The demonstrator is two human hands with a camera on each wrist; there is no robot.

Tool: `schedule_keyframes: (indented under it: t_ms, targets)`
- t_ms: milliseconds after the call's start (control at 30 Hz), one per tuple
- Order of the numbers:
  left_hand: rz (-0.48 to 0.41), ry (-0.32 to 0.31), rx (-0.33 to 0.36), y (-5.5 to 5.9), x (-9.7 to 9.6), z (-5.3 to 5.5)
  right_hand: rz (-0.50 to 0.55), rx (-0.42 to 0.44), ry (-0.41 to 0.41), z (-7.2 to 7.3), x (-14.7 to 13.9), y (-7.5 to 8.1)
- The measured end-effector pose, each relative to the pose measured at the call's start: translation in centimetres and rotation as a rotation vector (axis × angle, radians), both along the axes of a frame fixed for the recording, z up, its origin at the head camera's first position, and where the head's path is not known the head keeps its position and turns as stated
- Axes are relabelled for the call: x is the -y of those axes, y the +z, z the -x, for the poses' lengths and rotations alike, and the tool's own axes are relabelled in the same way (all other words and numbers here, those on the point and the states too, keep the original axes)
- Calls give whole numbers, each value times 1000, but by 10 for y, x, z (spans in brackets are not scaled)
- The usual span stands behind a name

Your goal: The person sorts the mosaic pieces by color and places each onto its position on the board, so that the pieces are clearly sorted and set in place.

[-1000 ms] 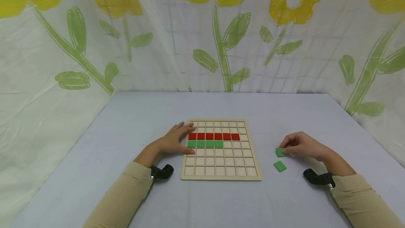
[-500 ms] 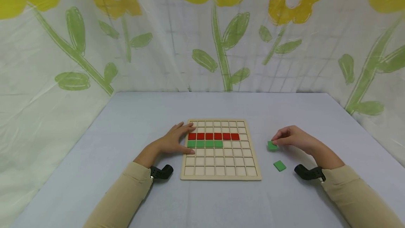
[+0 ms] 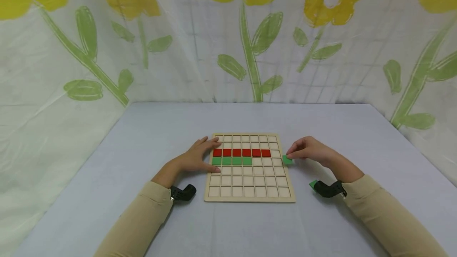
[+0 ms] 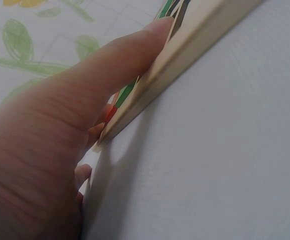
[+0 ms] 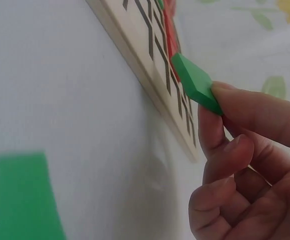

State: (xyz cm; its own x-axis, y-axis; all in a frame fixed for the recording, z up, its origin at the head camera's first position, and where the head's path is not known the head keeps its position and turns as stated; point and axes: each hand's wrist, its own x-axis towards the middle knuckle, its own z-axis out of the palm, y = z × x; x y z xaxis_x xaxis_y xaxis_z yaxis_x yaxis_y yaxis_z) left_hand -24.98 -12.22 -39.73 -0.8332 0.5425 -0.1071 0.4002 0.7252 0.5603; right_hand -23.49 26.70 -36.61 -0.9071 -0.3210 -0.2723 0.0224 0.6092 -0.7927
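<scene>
A wooden grid board (image 3: pixel 250 200) lies flat on the table, with a row of several red tiles (image 3: pixel 237 152) and below it a row of several green tiles (image 3: pixel 237 161). My left hand (image 3: pixel 195 158) rests at the board's left edge, thumb and fingers spread; in the left wrist view the thumb (image 4: pixel 130 52) lies over the rim. My right hand (image 3: pixel 313 152) pinches a square green tile (image 5: pixel 197 82) between thumb and fingertips, just at the board's right edge. In the right wrist view that tile is tilted above the board's level.
A loose green tile (image 3: pixel 312 185) lies on the white table, partly hidden behind the black wrist camera (image 3: pixel 326 188); it shows large and blurred in the right wrist view. A curtain (image 3: pixel 185 50) printed with yellow flowers hangs behind the table.
My right hand has lifted the green tile and carried it left to the board's edge. The right wrist camera now covers part of the loose tile. The left hand has stayed put.
</scene>
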Motion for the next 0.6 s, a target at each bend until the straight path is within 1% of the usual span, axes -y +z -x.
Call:
schedule_keyframes:
  t_ms: [333, 533, 600]
  targets:
    - [-2, 6, 7, 0, 0, 0, 31, 27, 33, 5, 25, 1]
    - [2, 10, 9, 1, 0, 0, 23, 32, 33, 8, 43, 0]
    - [-1, 8, 9, 1, -1, 0, 37, 33, 34, 8, 49, 0]
